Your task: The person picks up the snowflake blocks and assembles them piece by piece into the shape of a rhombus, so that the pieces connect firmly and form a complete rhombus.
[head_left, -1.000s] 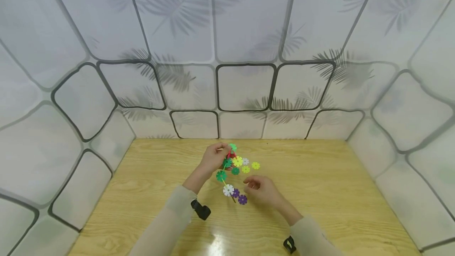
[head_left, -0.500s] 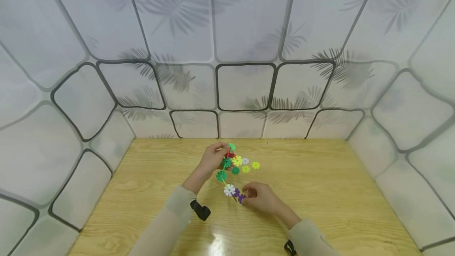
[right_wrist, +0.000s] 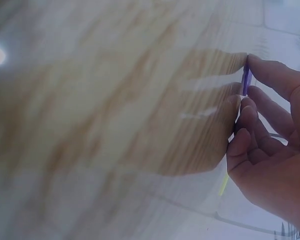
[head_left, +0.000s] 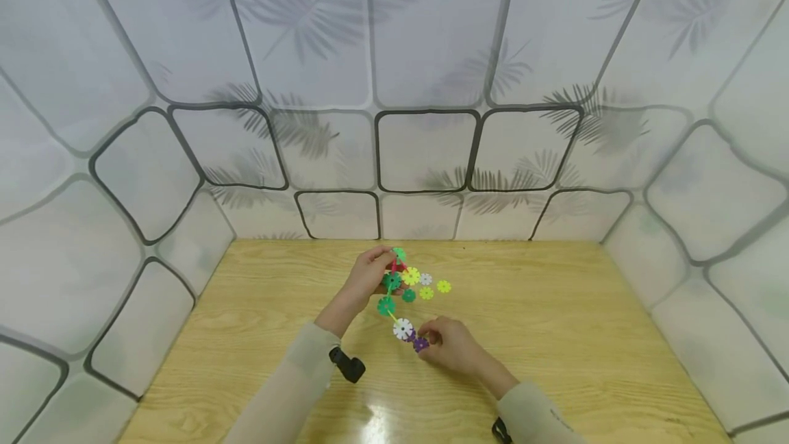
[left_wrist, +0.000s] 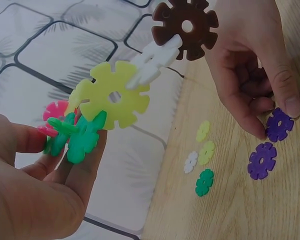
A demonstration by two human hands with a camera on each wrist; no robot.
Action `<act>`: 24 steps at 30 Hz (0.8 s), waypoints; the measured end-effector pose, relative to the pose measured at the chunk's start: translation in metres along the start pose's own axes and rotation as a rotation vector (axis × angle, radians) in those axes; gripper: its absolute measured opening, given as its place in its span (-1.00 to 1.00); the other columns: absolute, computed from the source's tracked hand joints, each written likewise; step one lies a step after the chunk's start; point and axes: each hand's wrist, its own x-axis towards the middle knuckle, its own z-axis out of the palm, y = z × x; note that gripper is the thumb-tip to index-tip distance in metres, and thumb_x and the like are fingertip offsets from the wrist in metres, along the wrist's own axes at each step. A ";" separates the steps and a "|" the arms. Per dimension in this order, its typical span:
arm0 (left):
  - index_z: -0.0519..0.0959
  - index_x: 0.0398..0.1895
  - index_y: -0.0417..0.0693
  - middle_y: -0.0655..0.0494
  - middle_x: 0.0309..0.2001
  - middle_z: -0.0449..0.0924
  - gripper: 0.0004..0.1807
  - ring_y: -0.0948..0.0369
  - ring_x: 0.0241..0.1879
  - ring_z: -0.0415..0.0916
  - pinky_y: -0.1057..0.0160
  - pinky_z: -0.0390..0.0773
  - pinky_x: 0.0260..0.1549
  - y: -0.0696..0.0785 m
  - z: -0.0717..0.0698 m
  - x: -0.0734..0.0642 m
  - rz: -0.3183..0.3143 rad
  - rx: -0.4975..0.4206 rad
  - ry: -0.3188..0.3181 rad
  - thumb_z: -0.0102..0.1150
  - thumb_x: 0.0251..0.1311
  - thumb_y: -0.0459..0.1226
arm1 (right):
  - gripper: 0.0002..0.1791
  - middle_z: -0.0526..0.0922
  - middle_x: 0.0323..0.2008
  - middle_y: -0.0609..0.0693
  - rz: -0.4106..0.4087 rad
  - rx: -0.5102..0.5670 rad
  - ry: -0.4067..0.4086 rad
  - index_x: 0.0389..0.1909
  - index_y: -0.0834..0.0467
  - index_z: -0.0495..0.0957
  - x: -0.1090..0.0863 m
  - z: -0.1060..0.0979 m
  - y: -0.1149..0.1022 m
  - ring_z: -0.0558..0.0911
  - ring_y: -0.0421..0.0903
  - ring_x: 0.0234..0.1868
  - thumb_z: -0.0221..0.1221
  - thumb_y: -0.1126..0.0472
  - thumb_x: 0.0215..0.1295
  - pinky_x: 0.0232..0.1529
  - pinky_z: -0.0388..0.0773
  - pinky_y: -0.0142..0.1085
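Note:
My left hand [head_left: 365, 274] grips a chain of slotted plastic flower discs by its green and pink pieces. In the left wrist view the chain runs from a green disc [left_wrist: 82, 142] through a yellow disc [left_wrist: 100, 95] and a white disc [left_wrist: 152, 60] to a brown disc [left_wrist: 186, 30] at its free end. Low at the table, my right hand [head_left: 457, 348] pinches a purple disc [left_wrist: 279, 124] between thumb and forefinger; the right wrist view has that disc edge-on. Beside it lies a second purple disc [left_wrist: 262, 161], partly covered in the head view by the chain.
Loose on the wooden table [head_left: 555, 321] lie two yellow discs, one a yellow disc [head_left: 444, 286] farthest right, plus a pale disc [head_left: 426, 279] and a dark green disc [head_left: 409, 296]. A patterned cloth wall [head_left: 425, 149] rises behind and on both sides.
My right hand has moved slightly down and left to the purple disc and now pinches it. The chain's lower end has swung a little right; my left hand stays nearly in place.

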 end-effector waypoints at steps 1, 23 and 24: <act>0.54 0.25 -0.27 -0.36 0.04 0.60 -0.64 0.17 -0.51 0.74 -0.02 0.85 -0.22 0.000 0.000 0.000 -0.001 -0.001 0.000 -0.07 0.65 -0.21 | -0.66 0.56 -0.37 -0.14 -0.001 0.000 -0.001 -0.09 0.18 0.74 0.000 -0.001 -0.001 0.43 -0.29 -0.36 0.53 0.21 0.11 -0.34 0.46 -0.46; 0.61 0.06 -0.25 -0.02 -0.18 0.70 -0.71 0.27 -0.57 0.68 0.23 0.83 -0.38 0.001 -0.002 -0.004 -0.005 -0.020 0.052 0.08 0.60 -0.18 | -0.81 0.69 -0.29 -0.07 0.043 0.063 -0.014 -0.11 0.21 0.64 -0.002 -0.014 -0.011 0.59 -0.21 -0.28 0.37 0.38 0.30 -0.28 0.59 -0.45; 0.61 0.06 -0.25 -0.01 -0.19 0.69 -0.71 0.27 -0.58 0.67 0.24 0.82 -0.39 0.001 -0.002 -0.004 -0.007 -0.020 0.048 0.08 0.60 -0.18 | -0.83 0.69 -0.29 -0.06 0.042 0.063 -0.011 -0.11 0.22 0.64 -0.002 -0.014 -0.010 0.59 -0.21 -0.28 0.36 0.38 0.31 -0.28 0.60 -0.44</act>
